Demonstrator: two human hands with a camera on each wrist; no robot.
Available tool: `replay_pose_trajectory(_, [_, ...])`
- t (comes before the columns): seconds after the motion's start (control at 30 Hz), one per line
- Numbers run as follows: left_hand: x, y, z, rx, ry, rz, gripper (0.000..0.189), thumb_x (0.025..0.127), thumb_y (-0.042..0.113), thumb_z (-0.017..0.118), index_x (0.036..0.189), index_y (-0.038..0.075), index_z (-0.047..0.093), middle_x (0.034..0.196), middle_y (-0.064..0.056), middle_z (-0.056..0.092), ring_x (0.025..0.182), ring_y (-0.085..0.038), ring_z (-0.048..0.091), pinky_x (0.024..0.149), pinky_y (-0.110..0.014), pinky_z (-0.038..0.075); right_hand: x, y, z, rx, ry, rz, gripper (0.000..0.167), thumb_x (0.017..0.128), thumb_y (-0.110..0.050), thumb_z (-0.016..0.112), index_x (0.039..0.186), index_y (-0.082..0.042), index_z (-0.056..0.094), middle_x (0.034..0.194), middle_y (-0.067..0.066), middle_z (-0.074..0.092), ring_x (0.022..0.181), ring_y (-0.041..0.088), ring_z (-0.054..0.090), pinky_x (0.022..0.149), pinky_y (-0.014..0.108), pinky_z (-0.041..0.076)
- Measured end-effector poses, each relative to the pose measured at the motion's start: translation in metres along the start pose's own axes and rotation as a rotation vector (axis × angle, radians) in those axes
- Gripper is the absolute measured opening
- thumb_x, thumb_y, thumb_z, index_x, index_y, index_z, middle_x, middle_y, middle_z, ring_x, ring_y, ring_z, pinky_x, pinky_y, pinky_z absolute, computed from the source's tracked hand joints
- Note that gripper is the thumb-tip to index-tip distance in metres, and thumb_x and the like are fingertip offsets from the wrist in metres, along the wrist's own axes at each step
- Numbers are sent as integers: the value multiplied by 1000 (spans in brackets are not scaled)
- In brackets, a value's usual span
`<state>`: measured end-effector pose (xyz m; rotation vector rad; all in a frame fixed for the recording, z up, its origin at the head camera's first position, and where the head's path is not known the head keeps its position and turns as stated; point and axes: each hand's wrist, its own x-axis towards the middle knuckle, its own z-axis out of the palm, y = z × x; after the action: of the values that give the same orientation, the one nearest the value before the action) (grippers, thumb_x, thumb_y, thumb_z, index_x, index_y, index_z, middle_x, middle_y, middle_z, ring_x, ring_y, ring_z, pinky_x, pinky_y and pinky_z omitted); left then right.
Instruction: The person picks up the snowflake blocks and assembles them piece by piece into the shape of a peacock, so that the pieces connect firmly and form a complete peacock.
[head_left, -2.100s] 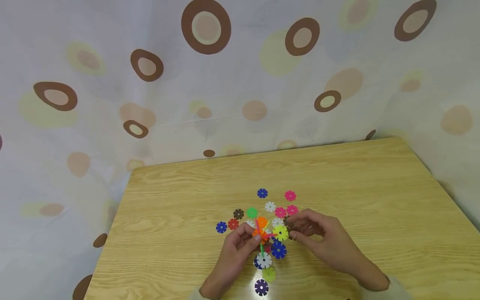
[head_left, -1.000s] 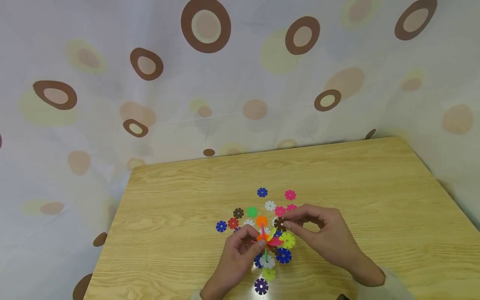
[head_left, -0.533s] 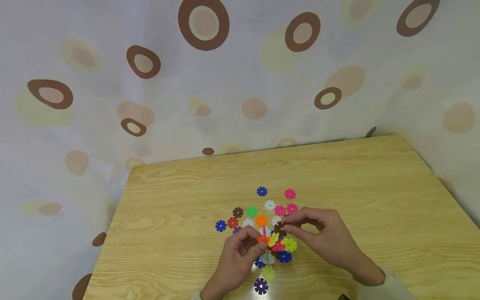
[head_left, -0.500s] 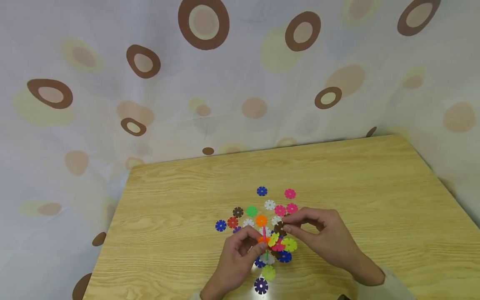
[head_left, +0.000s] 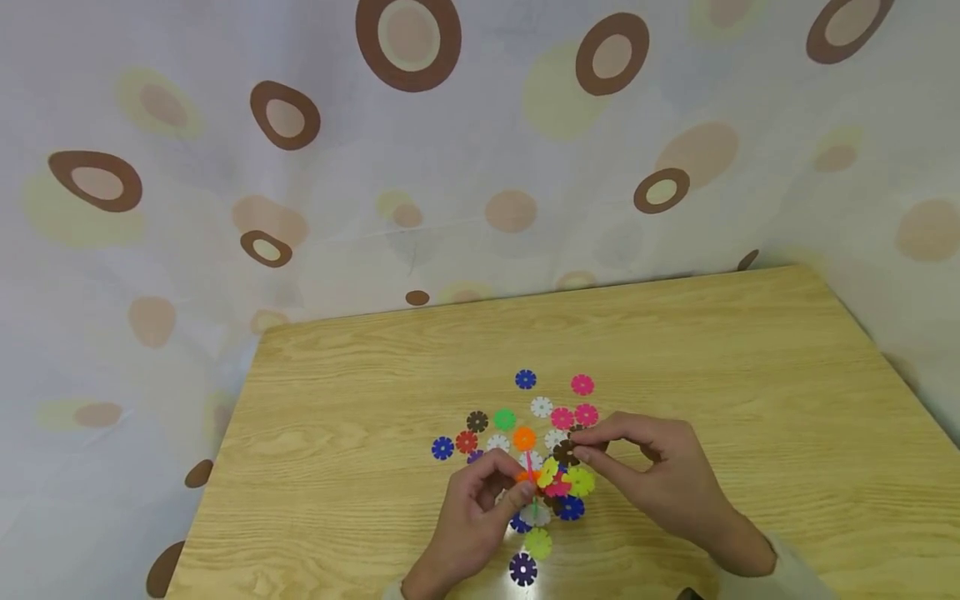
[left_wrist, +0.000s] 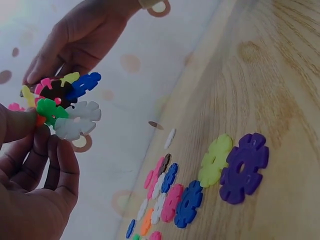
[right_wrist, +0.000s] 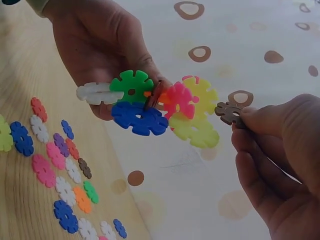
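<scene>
My left hand (head_left: 474, 510) pinches a cluster of interlocked snowflake discs between thumb and fingertips, above the table. In the right wrist view the cluster shows a green disc (right_wrist: 131, 82), a blue disc (right_wrist: 139, 120), a white disc (right_wrist: 99, 94), a pink disc (right_wrist: 180, 100) and yellow discs (right_wrist: 202, 95). A dark brown piece sits in its middle. My right hand (head_left: 663, 475) pinches a loose brown snowflake disc (right_wrist: 230, 114) by its edge, right beside the cluster's yellow discs. Whether the brown disc touches them I cannot tell.
Several loose snowflake discs lie flat on the wooden table (head_left: 360, 433) under and beyond the hands. A purple disc (head_left: 522, 569) and a yellow-green disc (head_left: 537, 543) lie nearest the front. A patterned curtain (head_left: 450, 150) hangs behind the table's far edge.
My right hand was at the brown discs two seconds ago and now holds one up beside the cluster. My left hand has turned the cluster; both hands are nearly still over the last half second.
</scene>
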<state>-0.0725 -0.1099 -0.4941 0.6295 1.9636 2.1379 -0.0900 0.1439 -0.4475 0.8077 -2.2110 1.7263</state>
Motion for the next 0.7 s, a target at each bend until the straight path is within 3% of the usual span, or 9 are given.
replay_pose_trajectory(0.27, [1,1,2,2,18,-49,12,103,-1,67,103,-12,61,101,-40,63,92,-1,67,83,-17,60,2,-5,1,-100,-3,-44,43,81,19,85,108,-14,82,100,0,84,89,7,79,83,19,65])
replay_pose_trajectory(0.4, [1,-2,1,14,12,-21,11,104,-2,65,103,-12,61,99,-40,61,90,1,65,82,-18,61,3,-5,1,-110,0,-50,42,81,18,85,108,-14,82,99,-1,84,88,7,79,82,19,65])
replay_pose_trajectory(0.57, [2,-5,-1,29,8,-8,11,104,-1,65,102,-12,61,98,-38,62,90,1,65,84,-19,61,1,-1,2,-98,4,-8,40,83,17,84,108,-14,82,100,-1,84,90,7,80,81,21,66])
replay_pose_trajectory(0.7, [2,-2,-1,23,13,-67,12,104,0,66,102,-11,62,101,-39,62,91,0,65,83,-17,60,-1,4,5,-69,18,42,39,84,18,83,107,-13,82,101,0,85,92,7,81,80,23,67])
